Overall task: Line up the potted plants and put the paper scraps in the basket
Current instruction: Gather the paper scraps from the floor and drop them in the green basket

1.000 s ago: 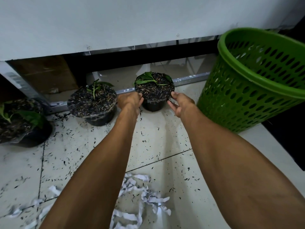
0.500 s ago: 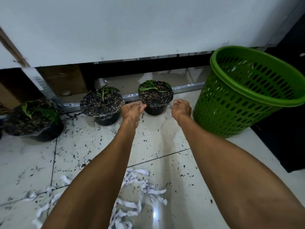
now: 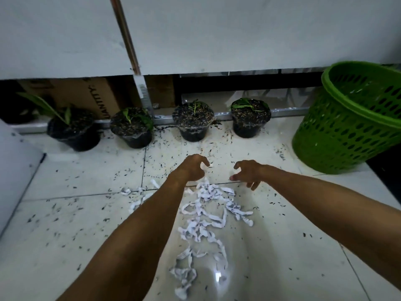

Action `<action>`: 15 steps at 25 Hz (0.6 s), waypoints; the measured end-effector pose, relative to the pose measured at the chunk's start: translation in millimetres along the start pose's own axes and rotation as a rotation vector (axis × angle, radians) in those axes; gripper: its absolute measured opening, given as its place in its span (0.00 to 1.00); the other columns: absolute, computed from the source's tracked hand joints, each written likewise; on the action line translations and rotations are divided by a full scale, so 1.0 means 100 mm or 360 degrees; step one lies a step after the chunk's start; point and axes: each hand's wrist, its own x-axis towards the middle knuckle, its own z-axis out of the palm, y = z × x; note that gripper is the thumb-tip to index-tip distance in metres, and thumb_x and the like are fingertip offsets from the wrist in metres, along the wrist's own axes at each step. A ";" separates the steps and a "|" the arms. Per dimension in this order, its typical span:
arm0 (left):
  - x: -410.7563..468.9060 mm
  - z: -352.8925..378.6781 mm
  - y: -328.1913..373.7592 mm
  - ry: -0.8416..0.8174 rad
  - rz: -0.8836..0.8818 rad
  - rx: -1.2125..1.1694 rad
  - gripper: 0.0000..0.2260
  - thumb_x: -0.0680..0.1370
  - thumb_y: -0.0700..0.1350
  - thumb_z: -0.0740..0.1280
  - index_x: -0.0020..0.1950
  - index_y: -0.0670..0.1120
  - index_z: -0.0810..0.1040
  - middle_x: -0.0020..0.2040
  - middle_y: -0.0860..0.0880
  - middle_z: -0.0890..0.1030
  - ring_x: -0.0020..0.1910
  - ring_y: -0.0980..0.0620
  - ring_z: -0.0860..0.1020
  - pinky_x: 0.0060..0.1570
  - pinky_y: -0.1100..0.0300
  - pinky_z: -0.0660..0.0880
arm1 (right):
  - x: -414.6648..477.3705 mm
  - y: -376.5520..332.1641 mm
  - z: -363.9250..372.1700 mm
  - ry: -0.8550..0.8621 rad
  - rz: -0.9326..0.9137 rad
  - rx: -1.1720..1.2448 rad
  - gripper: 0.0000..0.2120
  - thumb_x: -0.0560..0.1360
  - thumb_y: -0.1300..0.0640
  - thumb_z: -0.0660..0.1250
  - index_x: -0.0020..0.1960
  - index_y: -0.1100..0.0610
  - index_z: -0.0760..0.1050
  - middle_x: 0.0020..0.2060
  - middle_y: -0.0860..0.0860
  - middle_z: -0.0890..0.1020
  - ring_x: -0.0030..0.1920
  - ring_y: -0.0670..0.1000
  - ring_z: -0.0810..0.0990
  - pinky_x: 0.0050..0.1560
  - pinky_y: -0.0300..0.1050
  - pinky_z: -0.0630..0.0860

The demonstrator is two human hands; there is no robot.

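Both hands, left [image 3: 193,168] and right [image 3: 247,173], are off the right pot [image 3: 250,117] now, grips apart and empty; 4 pots lined up, so scraps [image 3: 208,210] next, I guess.

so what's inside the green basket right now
Through the open top of the green basket, only its perforated inner wall shows, with a few pale flecks that might be scraps. Its bottom is hidden by the near wall and the frame edge. The paper scraps lie on the floor.

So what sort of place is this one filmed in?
Probably an indoor storage or office corner: glossy tiled floor, cardboard box under a white panel, potted plants lined along the wall beside a green basket.
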 end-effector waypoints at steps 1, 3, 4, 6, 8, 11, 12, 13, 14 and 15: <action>-0.09 0.02 -0.10 -0.0034 -0.0057 0.0140 0.21 0.74 0.42 0.69 0.67 0.51 0.76 0.70 0.43 0.71 0.70 0.43 0.70 0.66 0.53 0.70 | 0.00 -0.02 0.15 -0.0054 -0.0030 -0.0051 0.36 0.74 0.44 0.71 0.76 0.52 0.61 0.56 0.57 0.76 0.47 0.59 0.84 0.46 0.56 0.84; -0.27 0.02 -0.32 -0.0093 -0.0212 0.0437 0.35 0.69 0.59 0.73 0.74 0.54 0.66 0.71 0.41 0.65 0.72 0.41 0.65 0.67 0.47 0.69 | -0.03 -0.07 0.38 -0.0111 -0.0106 -0.0207 0.42 0.70 0.39 0.73 0.76 0.53 0.60 0.53 0.55 0.78 0.47 0.59 0.86 0.40 0.53 0.85; -0.36 0.00 -0.43 -0.0082 -0.0273 0.0548 0.43 0.65 0.67 0.73 0.76 0.55 0.62 0.72 0.41 0.63 0.72 0.40 0.63 0.67 0.44 0.68 | -0.04 -0.10 0.44 -0.0134 -0.0128 -0.0255 0.46 0.68 0.36 0.74 0.77 0.53 0.58 0.56 0.55 0.77 0.47 0.58 0.86 0.39 0.52 0.85; -0.54 -0.03 -0.62 -0.0038 -0.0347 0.0697 0.55 0.57 0.74 0.71 0.78 0.57 0.55 0.74 0.40 0.58 0.74 0.38 0.59 0.69 0.40 0.64 | -0.03 -0.17 0.52 -0.0157 -0.0183 -0.0256 0.55 0.61 0.32 0.76 0.78 0.50 0.55 0.64 0.57 0.73 0.44 0.57 0.87 0.39 0.52 0.85; -0.70 -0.10 -0.84 -0.0069 -0.0449 0.0723 0.63 0.52 0.76 0.72 0.79 0.59 0.46 0.78 0.40 0.51 0.77 0.37 0.53 0.70 0.36 0.60 | -0.06 -0.26 0.59 -0.0160 -0.0296 -0.0272 0.59 0.57 0.31 0.78 0.78 0.52 0.55 0.68 0.56 0.72 0.43 0.56 0.86 0.42 0.50 0.85; -0.94 -0.17 -1.13 -0.0265 -0.0616 0.0635 0.68 0.50 0.71 0.77 0.79 0.60 0.38 0.79 0.41 0.43 0.78 0.35 0.47 0.68 0.32 0.61 | -0.09 -0.44 0.78 -0.0185 -0.0514 -0.0489 0.63 0.53 0.31 0.79 0.78 0.52 0.54 0.67 0.56 0.75 0.46 0.53 0.84 0.50 0.48 0.82; -1.01 -0.16 -1.19 -0.0327 -0.0652 0.0592 0.69 0.50 0.69 0.78 0.79 0.60 0.38 0.79 0.41 0.43 0.78 0.34 0.46 0.68 0.31 0.62 | -0.10 -0.49 0.86 -0.0213 -0.0562 -0.0520 0.65 0.53 0.33 0.81 0.79 0.51 0.52 0.65 0.57 0.77 0.46 0.52 0.85 0.52 0.48 0.82; -1.08 -0.13 -1.23 -0.0376 -0.0678 0.0562 0.69 0.50 0.67 0.80 0.79 0.60 0.37 0.79 0.41 0.43 0.78 0.32 0.45 0.68 0.31 0.62 | -0.09 -0.53 0.94 -0.0256 -0.0592 -0.0509 0.66 0.52 0.35 0.82 0.80 0.48 0.49 0.66 0.58 0.76 0.47 0.53 0.86 0.53 0.50 0.82; -1.12 -0.07 -1.25 -0.0404 -0.0687 0.0547 0.70 0.50 0.65 0.81 0.79 0.59 0.37 0.79 0.40 0.42 0.78 0.31 0.46 0.69 0.31 0.62 | -0.10 -0.58 1.00 -0.0305 -0.0598 -0.0463 0.68 0.52 0.37 0.83 0.80 0.44 0.45 0.69 0.58 0.73 0.48 0.55 0.86 0.52 0.51 0.83; -1.14 -0.02 -1.26 -0.0434 -0.0678 0.0539 0.71 0.50 0.63 0.82 0.78 0.59 0.36 0.79 0.40 0.40 0.78 0.31 0.47 0.69 0.31 0.61 | -0.09 -0.61 1.06 -0.0340 -0.0596 -0.0425 0.70 0.50 0.39 0.84 0.79 0.41 0.42 0.73 0.59 0.68 0.49 0.57 0.86 0.50 0.53 0.84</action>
